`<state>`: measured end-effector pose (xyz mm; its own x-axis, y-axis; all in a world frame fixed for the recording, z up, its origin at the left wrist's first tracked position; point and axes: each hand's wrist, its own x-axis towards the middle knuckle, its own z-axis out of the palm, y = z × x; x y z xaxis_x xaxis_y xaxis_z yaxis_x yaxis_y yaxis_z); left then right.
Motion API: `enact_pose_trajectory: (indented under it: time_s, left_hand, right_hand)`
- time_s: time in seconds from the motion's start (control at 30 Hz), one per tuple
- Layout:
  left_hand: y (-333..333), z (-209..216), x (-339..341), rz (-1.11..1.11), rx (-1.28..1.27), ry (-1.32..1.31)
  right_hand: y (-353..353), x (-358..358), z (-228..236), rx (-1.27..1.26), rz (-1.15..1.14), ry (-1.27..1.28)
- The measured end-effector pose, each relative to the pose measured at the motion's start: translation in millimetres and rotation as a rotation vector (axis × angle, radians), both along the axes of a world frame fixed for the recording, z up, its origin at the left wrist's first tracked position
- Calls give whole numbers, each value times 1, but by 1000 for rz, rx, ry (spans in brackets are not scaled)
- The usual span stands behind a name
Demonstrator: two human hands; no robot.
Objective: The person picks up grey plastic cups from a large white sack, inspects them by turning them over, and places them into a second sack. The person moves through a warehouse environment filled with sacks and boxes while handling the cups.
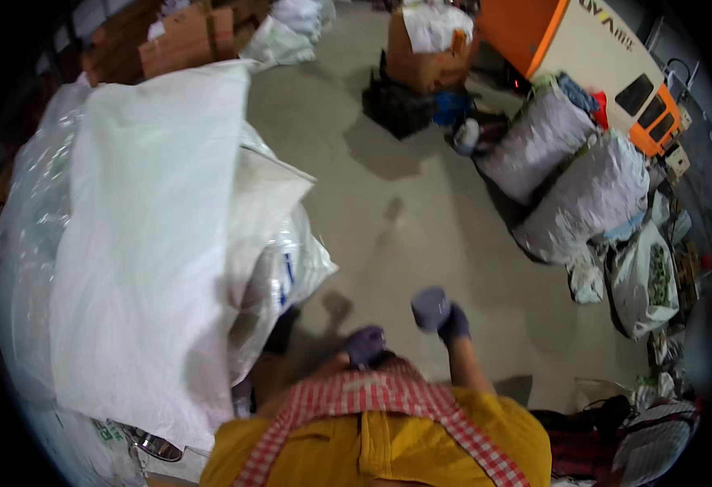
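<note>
A grey cylindrical object (430,309) is held out above the floor (380,243) by the right hand (455,324), which is covered by a purple glove; the fingers are clamped on its right side. Whether it is hollow, or whether anything is contained in it, cannot be told. The left hand (364,346), likewise gloved, is held close in front of the red checked apron (372,391); its fingers are seen bent, but whether they are parted or pressed together, or whether anything is gripped, cannot be told.

At the left, large clear plastic bags (27,235) are partly covered by a white sheet (149,243); their contents cannot be made out. At the right, two bulky sacks stand side by side: the farther sack (538,142) is topped by blue and red cloth-like pieces (580,96), while what is held in the nearer sack (587,199) is hidden. Just below them, green pieces (658,274) are seen in a white bag (633,280). At the top, a cardboard box (425,66) is partly covered by a white sheet-like piece (430,28). More brown boxes (181,49) are placed at the upper left, beside pale bags (283,40).
</note>
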<state>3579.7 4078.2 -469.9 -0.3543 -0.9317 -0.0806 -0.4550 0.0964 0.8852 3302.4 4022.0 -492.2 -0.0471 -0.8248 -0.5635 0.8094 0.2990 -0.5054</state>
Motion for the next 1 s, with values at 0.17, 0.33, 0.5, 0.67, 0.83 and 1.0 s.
enact_pose_trajectory:
  time_s: [0.17, 0.33, 0.5, 0.67, 0.83, 1.0]
  left_hand:
    - [-161, 46, -32, -10, 346, -194]
    - [-287, 60, -59, -76, 387, -429]
    - [-417, 37, -76, -453, 324, -570]
    - [-576, 75, -49, -480, 276, -661]
    - [-692, 109, 14, 61, 206, -271]
    - [-782, 86, 79, 78, 221, -306]
  right_hand:
    - [-190, 33, 116, -401, 86, -27]
    - [-314, 77, 194, -676, 194, 168]
    - [-428, 111, 210, -853, 283, 969]
    - [-563, 123, 216, -760, 318, 926]
    - [-679, 166, 256, -860, 288, 1149]
    - [-816, 219, 246, -708, 238, 305]
